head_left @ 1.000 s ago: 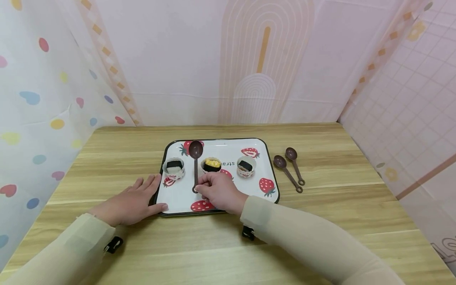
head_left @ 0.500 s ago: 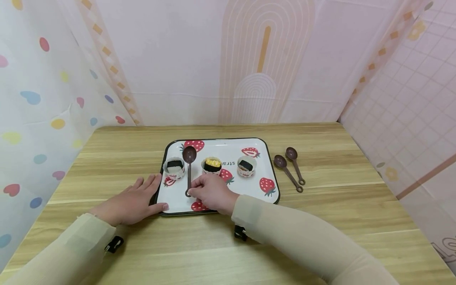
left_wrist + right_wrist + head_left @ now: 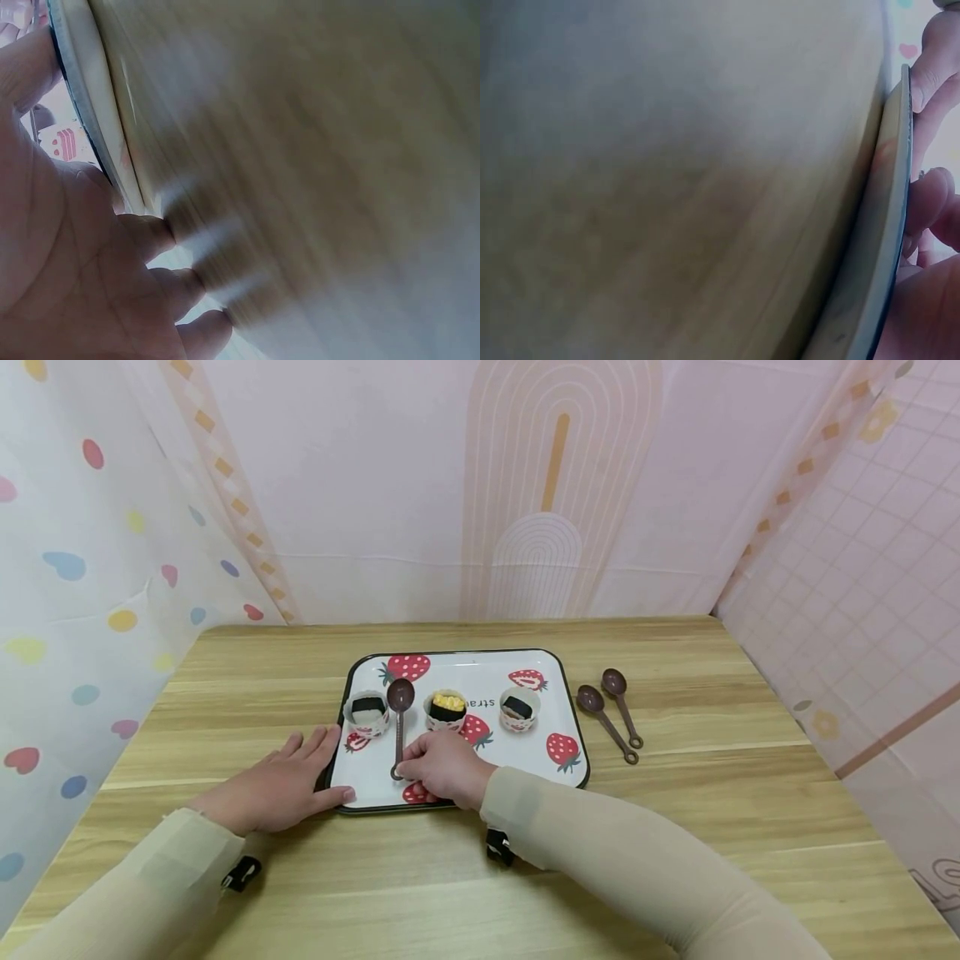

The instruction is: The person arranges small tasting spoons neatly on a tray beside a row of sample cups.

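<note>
My right hand pinches the ringed handle end of a dark brown measuring spoon. The spoon lies between the left and middle cups, over a white strawberry-print tray, its bowl pointing away from me. At the tray's left edge rests my left hand, fingers spread and straight, thumb over the front-left corner. In the left wrist view its palm is against the rim. Three paper cups stand in a row: left and right with black-wrapped pieces, middle with yellow topping. Right fingertips show behind the tray rim.
Two more brown measuring spoons, one nearer the tray and another beyond it, lie on the wooden table to the right. Patterned cloth hangs behind and along both sides.
My right hand has shifted the measuring spoon left and toward me, lowering it between the left and middle cups. The left hand has stayed in place.
</note>
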Available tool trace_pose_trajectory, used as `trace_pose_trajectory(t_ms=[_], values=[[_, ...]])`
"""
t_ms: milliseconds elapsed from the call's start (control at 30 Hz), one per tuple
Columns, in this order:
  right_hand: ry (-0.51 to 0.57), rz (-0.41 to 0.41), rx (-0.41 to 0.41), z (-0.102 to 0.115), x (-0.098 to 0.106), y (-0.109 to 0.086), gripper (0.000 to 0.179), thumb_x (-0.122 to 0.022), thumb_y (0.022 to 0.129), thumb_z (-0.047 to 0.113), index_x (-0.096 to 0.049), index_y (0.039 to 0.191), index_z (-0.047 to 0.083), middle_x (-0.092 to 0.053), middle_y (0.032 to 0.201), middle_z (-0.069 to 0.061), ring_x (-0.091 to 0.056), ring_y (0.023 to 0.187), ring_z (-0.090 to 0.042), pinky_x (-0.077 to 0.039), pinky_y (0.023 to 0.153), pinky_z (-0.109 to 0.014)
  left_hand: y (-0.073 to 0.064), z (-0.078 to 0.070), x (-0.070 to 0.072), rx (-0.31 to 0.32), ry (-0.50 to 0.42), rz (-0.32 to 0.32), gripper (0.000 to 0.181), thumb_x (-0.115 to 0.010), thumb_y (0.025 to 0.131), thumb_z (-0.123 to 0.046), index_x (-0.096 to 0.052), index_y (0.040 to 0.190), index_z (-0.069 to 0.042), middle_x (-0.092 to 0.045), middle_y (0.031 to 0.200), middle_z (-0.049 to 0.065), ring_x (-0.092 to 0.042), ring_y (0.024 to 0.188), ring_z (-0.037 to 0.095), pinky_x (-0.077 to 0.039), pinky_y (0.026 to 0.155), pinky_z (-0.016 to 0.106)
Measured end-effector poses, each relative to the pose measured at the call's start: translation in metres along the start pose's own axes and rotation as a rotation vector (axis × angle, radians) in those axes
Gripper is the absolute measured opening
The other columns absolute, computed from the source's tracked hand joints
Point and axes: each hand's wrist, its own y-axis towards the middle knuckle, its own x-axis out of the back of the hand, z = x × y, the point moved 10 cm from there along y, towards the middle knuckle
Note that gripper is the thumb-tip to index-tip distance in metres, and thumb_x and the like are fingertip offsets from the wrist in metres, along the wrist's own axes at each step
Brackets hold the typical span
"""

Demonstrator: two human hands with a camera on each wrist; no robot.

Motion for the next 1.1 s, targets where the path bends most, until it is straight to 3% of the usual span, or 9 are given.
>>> trace_pose_trajectory(t_ms=[867,1100], values=[[-0.188,-0.048,-0.056,0.0018,0.0041,-0.0005,0.015,-0.078,0.097,0.017,-0.076,0.083,0.011,-0.059,0.058,-0.001,-0.052,0.048,-0.011,-0.046,0.046,-0.019,-0.0013,-0.0012,0.0014,-0.004,-0.010,-0.009,0.106,-0.054,0.100,-0.069,-0.019,0.164,0.008,-0.023,0.167,0.038,-0.023,0.147,0.069,-0.030,0.117,0.076],[-0.220,-0.065,-0.045,0.0062,0.0059,-0.0022,0.011,-0.078,0.097,0.014,-0.076,0.087,0.008,-0.061,0.059,-0.001,-0.052,0.047,-0.009,-0.044,0.044,-0.019,-0.0013,-0.0007,0.0010,0.000,-0.006,-0.006,0.107,-0.054,0.100,-0.069,-0.019,0.164,0.009,-0.022,0.167,0.038,-0.022,0.148,0.069,-0.029,0.118,0.075]])
